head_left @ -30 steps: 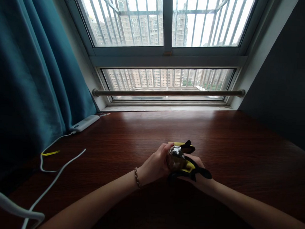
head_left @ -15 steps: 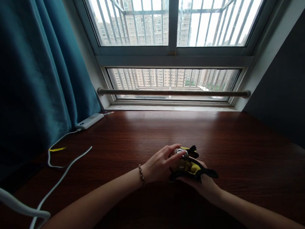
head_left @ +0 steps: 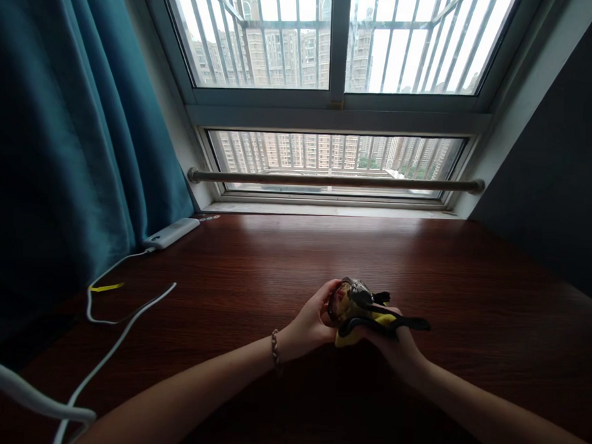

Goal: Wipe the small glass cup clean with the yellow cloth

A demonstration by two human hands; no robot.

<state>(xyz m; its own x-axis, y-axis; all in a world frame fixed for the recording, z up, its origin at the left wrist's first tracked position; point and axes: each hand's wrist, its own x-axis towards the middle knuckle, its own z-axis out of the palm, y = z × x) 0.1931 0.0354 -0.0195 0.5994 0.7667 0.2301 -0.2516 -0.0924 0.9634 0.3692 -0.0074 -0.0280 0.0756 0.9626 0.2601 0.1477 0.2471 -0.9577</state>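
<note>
Mid-desk (head_left: 256, 259), both hands (head_left: 312, 323) gripping goggles (head_left: 354, 305), edges far

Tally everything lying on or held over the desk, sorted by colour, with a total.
Black and yellow: 1, the goggles held by left hand and right hand
White: 3, power bank, thin cable, thick cable
Yellow: 1, tie
Total: 5

Both hands are holding a black-and-yellow object (head_left: 358, 311) just above the bench (head_left: 468, 286): left hand (head_left: 312, 320) is clasping its left side, right hand (head_left: 393, 342) is supporting it from below. Strap is trailing rightward.
</note>
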